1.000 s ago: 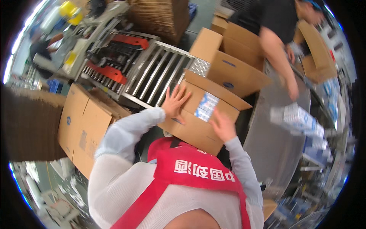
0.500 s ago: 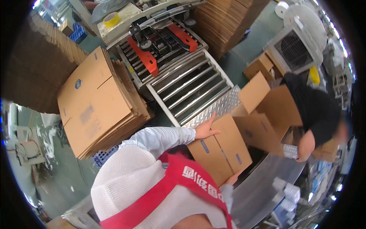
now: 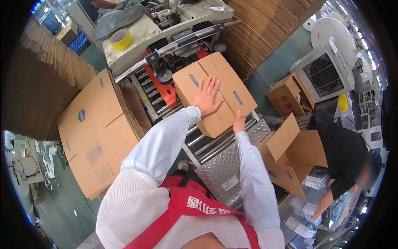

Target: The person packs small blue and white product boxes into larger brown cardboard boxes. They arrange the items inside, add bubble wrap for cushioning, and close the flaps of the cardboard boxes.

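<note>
A closed cardboard box (image 3: 233,77) rests partly on the metal rollers (image 3: 200,143) and reaches toward the orange guides (image 3: 168,94) of the conveyor machine. My left hand (image 3: 208,99) lies flat on the box's top, its fingers stretched forward beside the middle seam. At the near right edge of the same box, my right hand (image 3: 239,123) touches its side with an outstretched digit pointing up; its other fingers are largely hidden. Neither hand is wrapped round anything.
Flattened cartons (image 3: 96,137) are stacked at left, and more cartons (image 3: 265,29) stand behind. A roll of yellow tape (image 3: 120,39) sits on the machine. A diamond-plate ledge (image 3: 219,166) borders the rollers. At right, a co-worker (image 3: 342,141) bends beside an open carton (image 3: 296,155).
The closed box has moved forward from the diamond-plate ledge onto the rollers, with both my hands following. My left hand now lies on its top. The co-worker's hand has moved down from the open carton.
</note>
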A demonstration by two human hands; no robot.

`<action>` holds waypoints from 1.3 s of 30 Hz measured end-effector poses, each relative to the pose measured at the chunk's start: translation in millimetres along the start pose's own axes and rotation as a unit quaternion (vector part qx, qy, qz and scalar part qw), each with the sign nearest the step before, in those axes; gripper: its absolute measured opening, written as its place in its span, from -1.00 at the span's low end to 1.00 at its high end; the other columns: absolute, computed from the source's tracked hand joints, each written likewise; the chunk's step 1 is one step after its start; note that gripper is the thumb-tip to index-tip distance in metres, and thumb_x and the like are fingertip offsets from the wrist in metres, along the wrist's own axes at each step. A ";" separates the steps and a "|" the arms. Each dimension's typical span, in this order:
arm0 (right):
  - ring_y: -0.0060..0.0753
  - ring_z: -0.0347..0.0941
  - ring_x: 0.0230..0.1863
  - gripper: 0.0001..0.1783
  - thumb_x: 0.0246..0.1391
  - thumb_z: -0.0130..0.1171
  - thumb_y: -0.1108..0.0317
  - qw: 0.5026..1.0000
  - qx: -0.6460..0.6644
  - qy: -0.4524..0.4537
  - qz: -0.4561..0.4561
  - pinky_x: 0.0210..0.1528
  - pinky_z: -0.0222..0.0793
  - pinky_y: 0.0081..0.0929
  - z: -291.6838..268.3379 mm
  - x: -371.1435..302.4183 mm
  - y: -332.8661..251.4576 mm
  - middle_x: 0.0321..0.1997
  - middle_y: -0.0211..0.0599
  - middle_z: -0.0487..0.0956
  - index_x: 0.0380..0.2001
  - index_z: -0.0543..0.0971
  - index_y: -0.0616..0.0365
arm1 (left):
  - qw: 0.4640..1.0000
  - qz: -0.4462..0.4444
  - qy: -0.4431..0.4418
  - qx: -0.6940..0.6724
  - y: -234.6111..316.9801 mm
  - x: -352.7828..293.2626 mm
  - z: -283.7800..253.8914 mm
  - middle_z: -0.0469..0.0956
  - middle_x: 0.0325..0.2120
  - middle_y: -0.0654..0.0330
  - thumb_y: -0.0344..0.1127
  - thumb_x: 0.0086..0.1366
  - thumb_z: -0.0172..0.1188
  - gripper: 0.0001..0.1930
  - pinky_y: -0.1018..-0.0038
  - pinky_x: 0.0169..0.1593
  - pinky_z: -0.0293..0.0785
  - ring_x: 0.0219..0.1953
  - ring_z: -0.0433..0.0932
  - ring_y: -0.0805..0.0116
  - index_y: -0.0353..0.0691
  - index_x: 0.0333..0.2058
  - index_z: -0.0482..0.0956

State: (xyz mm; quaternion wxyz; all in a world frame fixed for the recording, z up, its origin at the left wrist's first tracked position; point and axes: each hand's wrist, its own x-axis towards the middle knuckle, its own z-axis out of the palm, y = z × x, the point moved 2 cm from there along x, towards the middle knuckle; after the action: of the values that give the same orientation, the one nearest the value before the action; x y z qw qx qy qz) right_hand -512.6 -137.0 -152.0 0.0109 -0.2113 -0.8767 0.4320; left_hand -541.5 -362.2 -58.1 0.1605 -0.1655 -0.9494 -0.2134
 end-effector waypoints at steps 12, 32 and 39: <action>-0.02 0.35 0.22 -0.08 0.22 -0.27 -0.38 0.897 0.253 -0.308 0.191 0.19 0.26 -0.04 56.9 19.1 -97.9 0.37 0.01 0.20 0.39 0.00 0.06 | 0.975 -0.206 0.062 0.063 -74.5 15.6 4.7 -0.03 0.38 -0.10 0.24 0.29 -0.05 -0.19 -0.02 0.42 -0.35 0.44 -0.21 -0.08 -0.19 0.34 0.11; -0.24 0.59 -0.37 -0.68 0.19 0.12 0.30 0.885 0.240 -0.136 0.375 -0.35 0.55 -0.27 -220.5 -387.0 647.2 -0.29 -0.16 0.62 0.00 0.53 0.13 | 0.859 -0.147 -0.316 0.375 -77.4 -417.1 -80.6 -0.03 0.40 0.16 -0.19 0.25 0.08 -0.31 0.06 0.25 0.21 0.32 0.13 0.01 -0.08 0.35 0.11; -0.39 0.58 -0.28 -0.64 0.23 0.14 0.19 0.930 0.254 -0.141 0.225 -0.29 0.53 -0.43 -234.0 -403.7 449.1 -0.23 -0.24 0.63 0.01 0.50 0.14 | 0.866 -0.394 -0.040 0.305 -95.8 -470.1 -136.0 0.38 0.09 0.00 -0.47 0.04 0.21 -0.41 0.24 0.16 0.34 0.11 0.38 0.04 -0.26 0.11 0.32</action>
State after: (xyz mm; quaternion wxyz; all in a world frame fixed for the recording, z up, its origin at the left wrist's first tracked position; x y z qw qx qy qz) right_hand 64.3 127.2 -281.7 -0.1574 -0.3298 -0.6600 0.6564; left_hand -126.2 -621.9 -151.7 0.0673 0.2713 -0.9589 0.0484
